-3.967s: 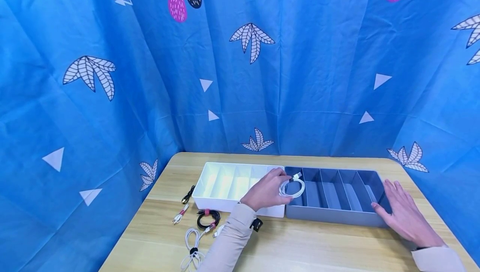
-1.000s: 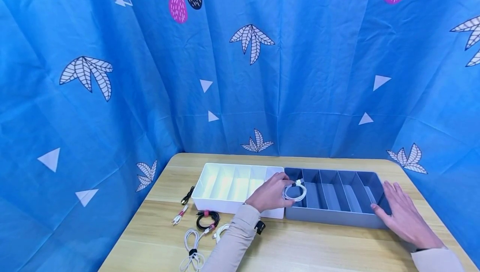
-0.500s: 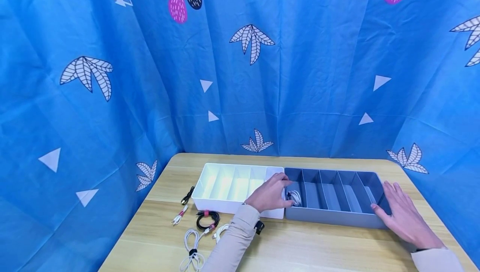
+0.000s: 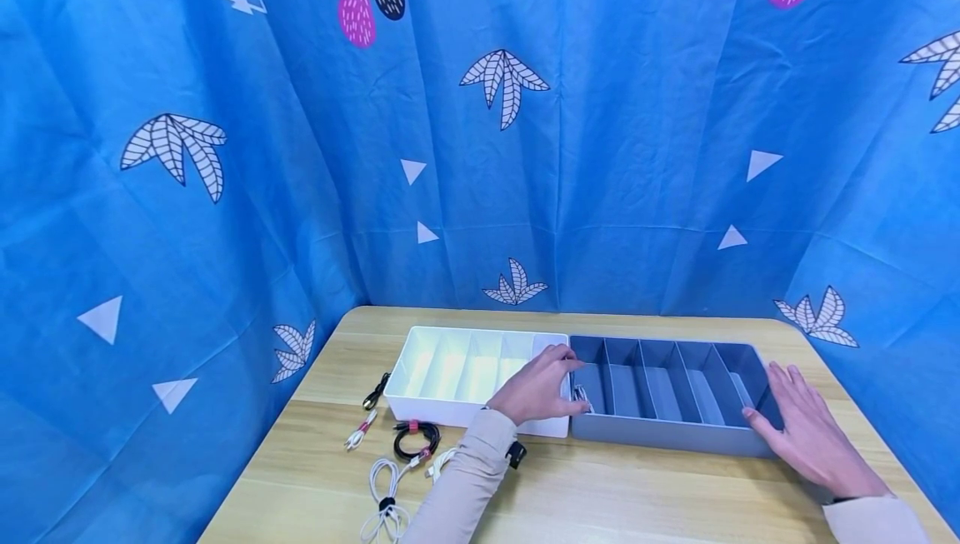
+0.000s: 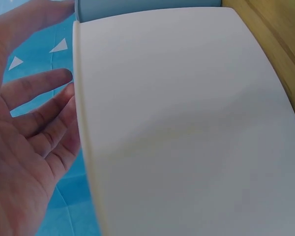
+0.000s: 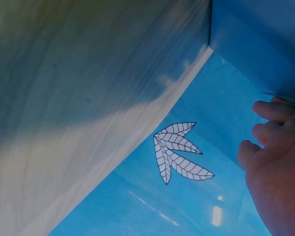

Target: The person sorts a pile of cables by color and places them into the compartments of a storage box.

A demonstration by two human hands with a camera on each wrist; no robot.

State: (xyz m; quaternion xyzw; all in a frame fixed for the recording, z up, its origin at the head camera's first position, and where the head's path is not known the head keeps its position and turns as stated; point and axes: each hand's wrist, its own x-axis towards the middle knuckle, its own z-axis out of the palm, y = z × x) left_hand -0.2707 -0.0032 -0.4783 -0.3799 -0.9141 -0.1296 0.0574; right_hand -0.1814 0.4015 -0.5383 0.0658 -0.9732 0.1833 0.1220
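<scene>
A coiled white cable [image 4: 582,398] lies in the leftmost compartment of the grey divided organizer [image 4: 667,434], mostly covered by my left hand [image 4: 536,386]. That hand holds nothing; its thumb and fingers are parted over the seam where the grey organizer meets the white divided organizer [image 4: 435,411]. In the left wrist view, the white organizer's wall [image 5: 187,123] stands beside my left palm. My right hand [image 4: 810,427] rests at the grey organizer's right end, thumb over the rim and fingers extended along the outside. The right wrist view shows only part of this hand [image 6: 280,157].
On the table's left lie a black cable [image 4: 376,391], a white cable with a red tie [image 4: 361,430], a coiled black cable [image 4: 417,441] and a white cable with a black tie [image 4: 386,504]. Another white cable [image 4: 439,466] is partly behind my left sleeve. A blue curtain [image 4: 637,194] hangs behind.
The coiled white cable, earlier pinched in my left hand above the grey organizer, has dropped into its leftmost compartment and shifted left. My left fingers have let go. The right hand stays put.
</scene>
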